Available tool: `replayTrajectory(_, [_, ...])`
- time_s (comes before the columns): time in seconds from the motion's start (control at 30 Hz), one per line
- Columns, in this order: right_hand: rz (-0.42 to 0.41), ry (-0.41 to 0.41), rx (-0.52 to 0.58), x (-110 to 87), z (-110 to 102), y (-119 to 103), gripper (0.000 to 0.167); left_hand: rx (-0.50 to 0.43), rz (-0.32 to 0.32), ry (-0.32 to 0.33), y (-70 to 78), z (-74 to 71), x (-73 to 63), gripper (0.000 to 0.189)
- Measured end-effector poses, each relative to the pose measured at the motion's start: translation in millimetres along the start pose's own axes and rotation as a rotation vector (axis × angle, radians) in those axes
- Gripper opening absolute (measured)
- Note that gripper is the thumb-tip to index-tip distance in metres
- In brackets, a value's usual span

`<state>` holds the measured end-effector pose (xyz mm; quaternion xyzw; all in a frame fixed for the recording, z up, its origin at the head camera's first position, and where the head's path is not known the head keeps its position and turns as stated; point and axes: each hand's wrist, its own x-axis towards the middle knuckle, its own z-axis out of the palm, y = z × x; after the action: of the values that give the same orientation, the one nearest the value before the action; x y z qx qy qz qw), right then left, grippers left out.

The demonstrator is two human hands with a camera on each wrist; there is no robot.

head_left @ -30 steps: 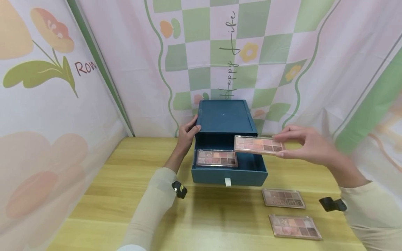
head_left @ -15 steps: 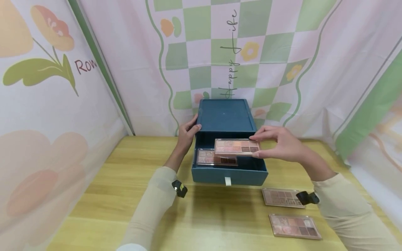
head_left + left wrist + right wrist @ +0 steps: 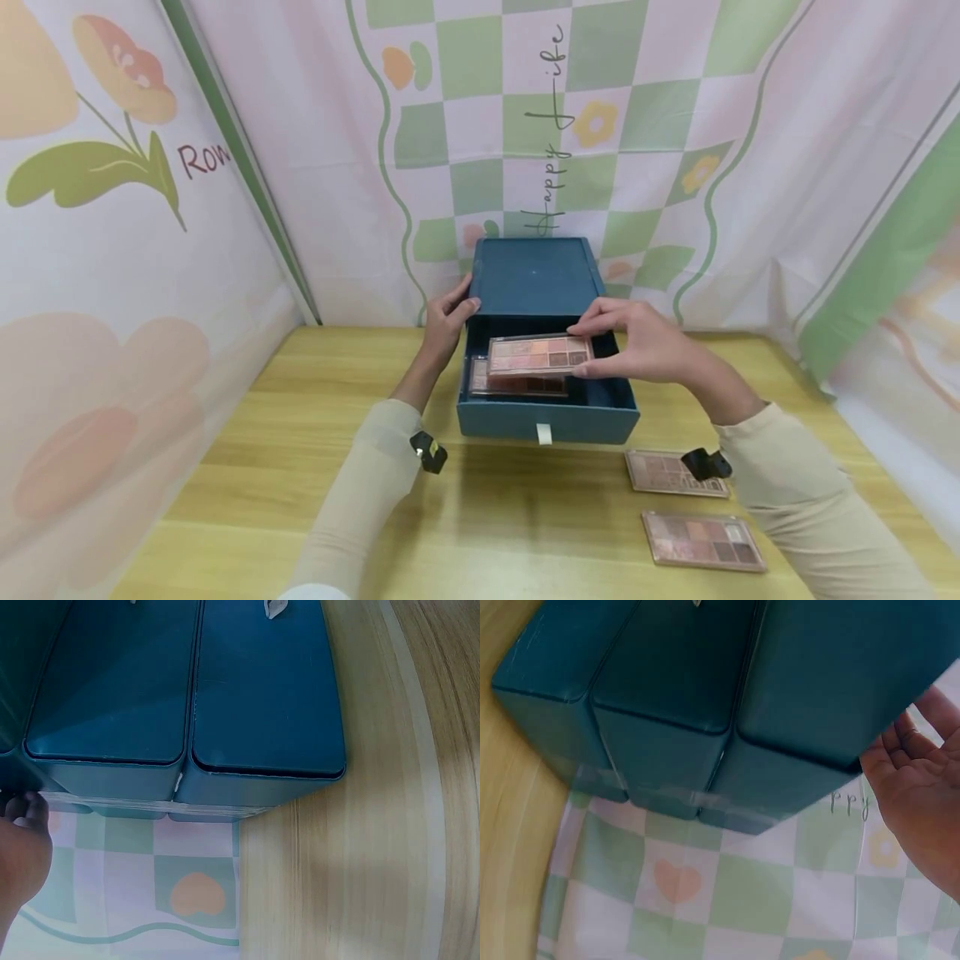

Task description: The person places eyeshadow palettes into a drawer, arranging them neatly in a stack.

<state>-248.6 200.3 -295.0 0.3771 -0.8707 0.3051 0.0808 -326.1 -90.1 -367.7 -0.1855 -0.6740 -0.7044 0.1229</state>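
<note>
A dark blue drawer cabinet [image 3: 536, 275] stands against the curtain with its top drawer [image 3: 502, 422] pulled out. My left hand [image 3: 444, 329] holds the cabinet's left side, fingers along the wall and thumb at the upper front corner. Between thumb and fingers, my right hand [image 3: 637, 346] pinches the right end of an eyeshadow palette [image 3: 536, 354], slightly tilted over the drawer. Beneath it, partly covered, a second palette [image 3: 477, 379] lies in the drawer's left part. The wrist views show the cabinet's stacked drawers [image 3: 262, 690] from the sides; the palettes are hidden there.
Two more eyeshadow palettes lie on the wooden table at the right: one [image 3: 663, 473] partly behind the right wrist's camera, the other [image 3: 705, 542] nearer. A white pull tab [image 3: 544, 433] hangs on the drawer front. A patterned curtain [image 3: 480, 58] closes off the back.
My right hand has carried the palette leftward from the drawer's right edge, and it now overlaps the palette lying inside. My left hand has stayed on the cabinet.
</note>
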Motion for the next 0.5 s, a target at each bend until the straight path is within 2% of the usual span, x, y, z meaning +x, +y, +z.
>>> replayTrajectory(0.17, [0.001,-0.033,0.018,6.8,8.0,-3.9,0.036,0.020,0.014,-0.009,-2.0,-0.6,0.3,0.059])
replayTrajectory(0.5, [0.006,-0.088,-0.090,14.9,19.7,-9.7,0.041,0.014,0.012,-0.011,-2.0,-0.7,1.0,0.060])
